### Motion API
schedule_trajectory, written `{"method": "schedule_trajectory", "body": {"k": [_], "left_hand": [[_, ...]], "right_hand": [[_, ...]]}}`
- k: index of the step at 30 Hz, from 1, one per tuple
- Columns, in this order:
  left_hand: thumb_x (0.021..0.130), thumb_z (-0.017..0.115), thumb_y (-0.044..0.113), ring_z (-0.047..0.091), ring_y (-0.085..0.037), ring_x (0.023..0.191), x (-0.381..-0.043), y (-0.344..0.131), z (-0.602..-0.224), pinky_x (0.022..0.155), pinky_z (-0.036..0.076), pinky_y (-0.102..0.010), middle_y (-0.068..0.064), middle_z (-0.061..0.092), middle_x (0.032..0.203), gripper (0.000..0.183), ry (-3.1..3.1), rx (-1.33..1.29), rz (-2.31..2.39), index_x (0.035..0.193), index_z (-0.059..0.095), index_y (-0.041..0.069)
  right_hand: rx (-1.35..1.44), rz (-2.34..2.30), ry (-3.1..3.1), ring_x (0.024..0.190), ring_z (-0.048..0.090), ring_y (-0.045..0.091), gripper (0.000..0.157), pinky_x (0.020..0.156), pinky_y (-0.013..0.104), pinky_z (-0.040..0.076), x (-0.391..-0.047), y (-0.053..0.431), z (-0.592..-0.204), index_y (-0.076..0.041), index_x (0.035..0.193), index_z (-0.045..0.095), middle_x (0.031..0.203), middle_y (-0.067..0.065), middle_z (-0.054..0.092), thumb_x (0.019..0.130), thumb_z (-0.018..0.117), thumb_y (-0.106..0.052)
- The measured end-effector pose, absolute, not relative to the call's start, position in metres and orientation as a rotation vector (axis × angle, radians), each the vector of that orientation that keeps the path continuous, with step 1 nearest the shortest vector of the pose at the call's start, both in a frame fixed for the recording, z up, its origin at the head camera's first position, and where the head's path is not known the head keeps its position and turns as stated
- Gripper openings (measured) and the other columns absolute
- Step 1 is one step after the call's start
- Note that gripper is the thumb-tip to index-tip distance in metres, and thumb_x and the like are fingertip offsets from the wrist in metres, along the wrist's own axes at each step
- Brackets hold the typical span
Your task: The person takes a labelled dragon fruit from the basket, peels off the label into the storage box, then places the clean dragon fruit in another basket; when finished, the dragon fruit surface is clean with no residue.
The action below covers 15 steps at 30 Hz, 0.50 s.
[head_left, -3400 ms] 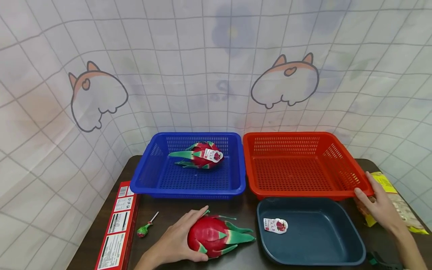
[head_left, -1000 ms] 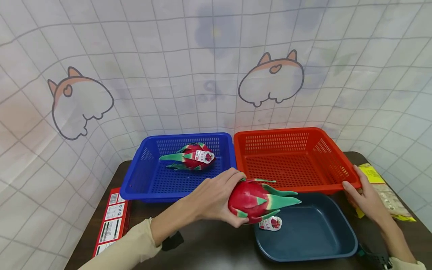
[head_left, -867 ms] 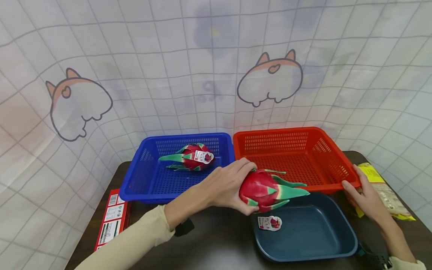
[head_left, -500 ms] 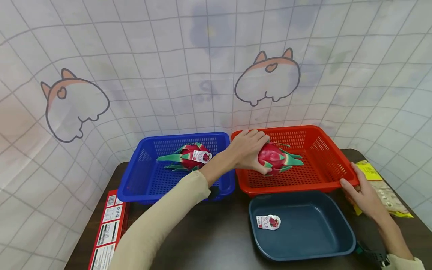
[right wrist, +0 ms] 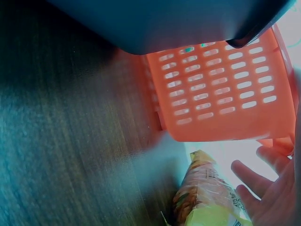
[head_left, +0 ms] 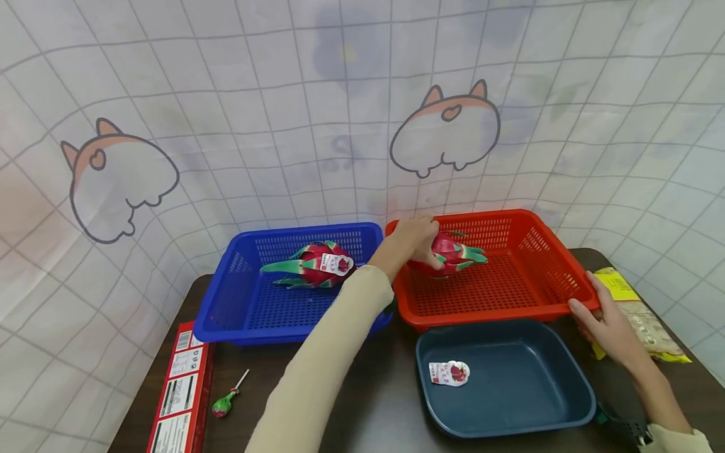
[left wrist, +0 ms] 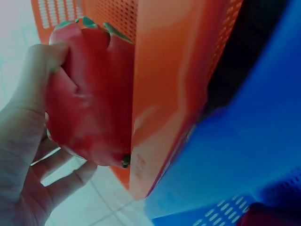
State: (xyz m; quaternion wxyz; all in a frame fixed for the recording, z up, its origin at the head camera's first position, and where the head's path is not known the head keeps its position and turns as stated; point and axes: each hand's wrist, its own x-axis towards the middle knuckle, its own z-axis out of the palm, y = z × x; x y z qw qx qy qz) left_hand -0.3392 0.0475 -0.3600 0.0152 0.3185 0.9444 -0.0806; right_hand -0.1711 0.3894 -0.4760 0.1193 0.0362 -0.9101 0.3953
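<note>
- Currently, the dragon fruit [head_left: 450, 253] is occupying the left part of the red basket [head_left: 510, 296].
- The left hand [head_left: 416, 242] is gripping it, thumb and fingers spread around it.
- The right hand [head_left: 612, 330] is touching the basket's corner, fingers loosely apart.
- Another fruit [head_left: 317, 264] is lying in the blue basket [head_left: 289, 309].

a dragon fruit [head_left: 451, 253], waxy red with green-edged scales, is held lengthwise by the left hand [head_left: 418, 239], thumb and fingers about its blunt end, the green tips aimed at three o'clock. it is inside the red basket [head_left: 512, 283], toward ten o'clock (whether it touches the mesh floor is hidden). the basket stands upright, slotted walls flaring, the right hand [head_left: 610, 322] touching its rim at four o'clock.
</note>
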Motion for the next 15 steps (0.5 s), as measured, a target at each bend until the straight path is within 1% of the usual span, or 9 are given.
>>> {"method": "schedule_trajectory", "body": {"k": [3,7,12,15], "left_hand": [[0.077,0.068,0.063,0.055,-0.013,0.103,-0.345,0.049,-0.365,0.087,0.053,-0.033,0.001,0.057,0.118,0.067,2.94,0.926,-0.244,0.124,0.056,0.017],[0.077,0.07,0.061,0.054,-0.014,0.105,-0.349,0.051,-0.37,0.09,0.052,-0.036,0.0,0.057,0.119,0.064,2.939,0.865,-0.195,0.124,0.057,0.018],[0.078,0.073,0.054,0.055,-0.017,0.104,-0.352,0.053,-0.375,0.091,0.052,-0.037,-0.001,0.057,0.12,0.058,2.91,0.818,-0.127,0.122,0.06,0.018],[0.078,0.074,0.05,0.053,-0.018,0.103,-0.352,0.057,-0.377,0.091,0.051,-0.035,-0.001,0.056,0.119,0.054,2.893,0.783,-0.088,0.121,0.06,0.019]], "right_hand": [[0.109,1.166,-2.656,0.085,0.038,-0.009,0.077,0.061,0.012,0.047,-0.17,0.39,-0.476,-0.013,0.157,0.002,0.137,0.035,0.034,0.099,0.051,-0.026],[0.108,1.175,-2.655,0.088,0.038,-0.01,0.076,0.063,0.009,0.046,-0.17,0.39,-0.476,-0.012,0.157,0.002,0.138,0.034,0.033,0.1,0.051,-0.026],[0.098,1.173,-2.665,0.089,0.037,-0.011,0.077,0.064,0.007,0.045,-0.172,0.389,-0.477,-0.012,0.157,0.002,0.14,0.035,0.032,0.099,0.052,-0.026],[0.1,1.187,-2.665,0.087,0.039,-0.01,0.078,0.063,0.01,0.047,-0.172,0.39,-0.477,-0.014,0.157,0.001,0.14,0.034,0.032,0.099,0.052,-0.026]]}}
